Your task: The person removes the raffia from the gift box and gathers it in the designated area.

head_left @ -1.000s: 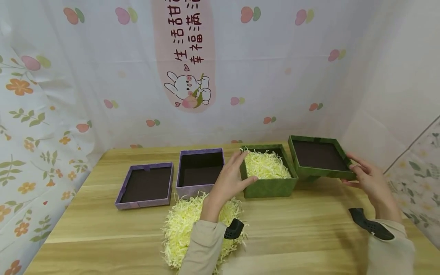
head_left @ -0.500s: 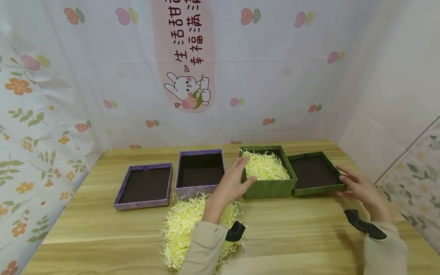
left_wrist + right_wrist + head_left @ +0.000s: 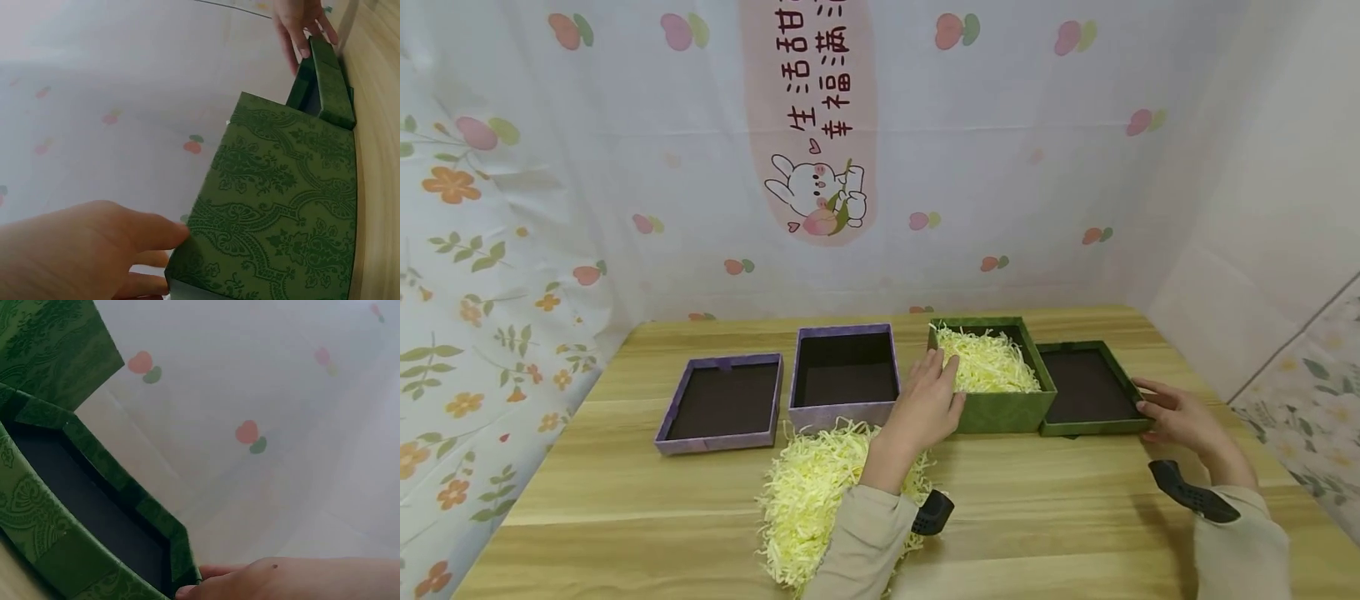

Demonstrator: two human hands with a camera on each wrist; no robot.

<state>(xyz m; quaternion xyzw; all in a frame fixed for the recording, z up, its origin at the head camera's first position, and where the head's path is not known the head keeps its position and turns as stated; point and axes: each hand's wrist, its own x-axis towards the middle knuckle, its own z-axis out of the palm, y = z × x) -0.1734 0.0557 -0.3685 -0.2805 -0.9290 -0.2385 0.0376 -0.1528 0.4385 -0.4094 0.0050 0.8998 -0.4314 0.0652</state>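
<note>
A green patterned box (image 3: 1006, 412) filled with pale yellow shredded paper (image 3: 988, 362) stands right of centre. My left hand (image 3: 925, 404) is at its left side, and the left wrist view shows the thumb against the box near a corner. To the right of the box lies an upturned green box lid (image 3: 1086, 387) with a dark inside. My right hand (image 3: 1183, 421) holds the lid's right edge, the thumb (image 3: 186, 592) at the rim and other fingers beyond it. Part of the box's left side is hidden behind my left hand.
A purple box (image 3: 844, 371) with a dark inside stands left of the green one. Farther left is a purple lid (image 3: 722, 404), inside up. Below my left forearm lies a heap of yellow shredded paper (image 3: 805, 508). A patterned cloth (image 3: 700, 167) hangs behind the wooden table (image 3: 625, 517).
The green lid has come down from a raised, tilted position to the table beside the green box, with my right hand on it. My left hand has shifted slightly right against the box.
</note>
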